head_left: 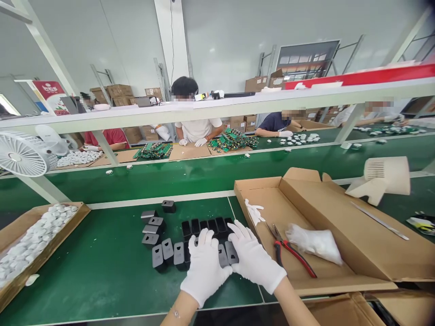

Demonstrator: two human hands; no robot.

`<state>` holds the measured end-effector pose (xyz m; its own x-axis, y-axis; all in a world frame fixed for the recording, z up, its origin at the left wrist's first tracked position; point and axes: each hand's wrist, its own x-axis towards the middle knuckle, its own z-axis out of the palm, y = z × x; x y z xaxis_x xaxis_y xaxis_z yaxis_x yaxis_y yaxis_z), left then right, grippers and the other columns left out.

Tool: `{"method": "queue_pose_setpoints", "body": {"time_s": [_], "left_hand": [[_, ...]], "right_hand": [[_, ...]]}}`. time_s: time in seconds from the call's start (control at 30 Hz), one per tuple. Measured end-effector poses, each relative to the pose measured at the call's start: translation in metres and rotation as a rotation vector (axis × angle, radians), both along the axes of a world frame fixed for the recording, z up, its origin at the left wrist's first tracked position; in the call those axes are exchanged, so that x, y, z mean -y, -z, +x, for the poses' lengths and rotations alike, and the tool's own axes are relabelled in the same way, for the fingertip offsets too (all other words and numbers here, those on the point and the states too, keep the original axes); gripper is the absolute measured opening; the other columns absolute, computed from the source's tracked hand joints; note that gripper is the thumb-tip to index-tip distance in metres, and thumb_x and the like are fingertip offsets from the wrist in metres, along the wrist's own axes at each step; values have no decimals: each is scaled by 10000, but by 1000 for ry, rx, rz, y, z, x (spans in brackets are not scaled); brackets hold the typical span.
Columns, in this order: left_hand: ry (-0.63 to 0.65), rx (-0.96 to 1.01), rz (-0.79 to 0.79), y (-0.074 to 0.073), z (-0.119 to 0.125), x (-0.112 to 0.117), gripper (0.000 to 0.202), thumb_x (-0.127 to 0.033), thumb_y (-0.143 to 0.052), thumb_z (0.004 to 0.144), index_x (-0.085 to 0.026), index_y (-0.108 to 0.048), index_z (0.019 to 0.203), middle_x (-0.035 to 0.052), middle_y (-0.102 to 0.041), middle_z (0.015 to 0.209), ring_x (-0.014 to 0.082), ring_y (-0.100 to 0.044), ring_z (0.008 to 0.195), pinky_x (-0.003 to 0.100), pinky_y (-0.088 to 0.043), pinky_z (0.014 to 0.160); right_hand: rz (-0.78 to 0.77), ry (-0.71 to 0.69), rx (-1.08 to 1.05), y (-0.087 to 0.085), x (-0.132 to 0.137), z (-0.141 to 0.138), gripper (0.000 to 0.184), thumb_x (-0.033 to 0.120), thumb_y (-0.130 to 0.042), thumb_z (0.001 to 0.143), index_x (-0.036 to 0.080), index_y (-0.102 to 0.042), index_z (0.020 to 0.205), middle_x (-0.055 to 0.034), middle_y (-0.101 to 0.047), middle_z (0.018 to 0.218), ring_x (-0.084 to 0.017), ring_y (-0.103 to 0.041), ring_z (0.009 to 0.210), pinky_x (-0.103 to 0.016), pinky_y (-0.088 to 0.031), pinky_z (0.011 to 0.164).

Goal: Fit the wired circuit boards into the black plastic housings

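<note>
Both my hands wear white gloves and press around a cluster of black plastic housings [223, 256] on the green bench. My left hand [206, 267] lies over the middle of the near row, fingers on the far side and thumb at the near edge. My right hand [253, 256] grips the row's right end, its thumb close to my left thumb. Part of the row is hidden under my hands. Behind it stands another row of black housings [204, 225] with open tops. More housings [158, 256] continue the near row leftward, and several loose ones [152, 227] lie beyond.
On the right, an open cardboard box [353, 231] holds red-handled pliers [294, 253], a white glove [253, 211] and a plastic bag [314, 242]. A carton of small white parts [37, 240] stands left. Fans [22, 154] flank the bench. Across the green conveyor [190, 176], co-workers sit by circuit boards [233, 139].
</note>
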<state>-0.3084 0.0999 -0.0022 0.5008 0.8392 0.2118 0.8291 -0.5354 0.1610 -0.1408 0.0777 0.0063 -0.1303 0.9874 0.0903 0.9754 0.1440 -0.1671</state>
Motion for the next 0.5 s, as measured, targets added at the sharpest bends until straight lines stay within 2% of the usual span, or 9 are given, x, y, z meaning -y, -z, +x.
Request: {"method": "queue_pose_setpoints", "body": {"time_s": [0.1, 0.17, 0.23, 0.3, 0.37, 0.43, 0.5], "left_hand": [[58, 24, 97, 19, -5, 17, 585, -534, -699, 677, -198, -583, 1142, 100, -492, 1374, 349, -364, 1311, 613, -265, 1026], [117, 57, 163, 31, -12, 28, 433, -449, -675, 743, -223, -580, 1100, 63, -539, 1330, 308, -428, 1262, 550, -327, 957], [187, 105, 192, 34, -21, 36, 308, -422, -635, 789, -233, -587, 1027, 31, -546, 1324, 281, -445, 1241, 508, -327, 930], [254, 131, 154, 25, -29, 38, 350, -458, -595, 811, -244, -567, 1086, 25, -486, 1389, 276, -405, 1272, 513, -279, 973], [300, 105, 62, 7, -34, 34, 507, -481, -541, 839, -258, -452, 1285, 35, -415, 1446, 274, -341, 1316, 544, -194, 1041], [332, 45, -42, -13, -35, 27, 603, -468, -522, 853, -267, -331, 1389, 48, -458, 1397, 268, -338, 1309, 581, -110, 1078], [356, -14, -115, -28, -34, 22, 636, -436, -560, 833, -273, -318, 1397, 53, -543, 1251, 259, -410, 1221, 598, -119, 1079]], "right_hand": [[275, -20, 51, 26, 17, -6, 589, 449, -753, 596, 154, -598, 1081, -39, -259, 1480, -294, -242, 1389, -548, -248, 1149], [455, -54, 83, 42, 34, -10, 490, 507, -724, 626, 173, -609, 965, 6, -308, 1456, -257, -280, 1355, -564, -170, 1147], [538, -76, 85, 48, 51, -12, 393, 534, -645, 705, 179, -602, 868, 58, -320, 1447, -205, -285, 1350, -520, -91, 1172], [530, -91, 89, 41, 65, -9, 382, 550, -554, 770, 200, -609, 912, 65, -299, 1459, -189, -265, 1368, -463, -104, 1172], [496, -122, 134, 26, 70, -5, 460, 547, -477, 813, 235, -571, 1137, 31, -285, 1469, -206, -239, 1385, -446, -151, 1144], [469, -152, 190, 11, 69, -2, 551, 498, -424, 851, 245, -433, 1340, 6, -327, 1447, -198, -256, 1375, -454, -162, 1132], [452, -149, 184, 5, 66, -2, 574, 478, -418, 860, 264, -372, 1390, 7, -426, 1373, -169, -344, 1306, -459, -166, 1137]]}}
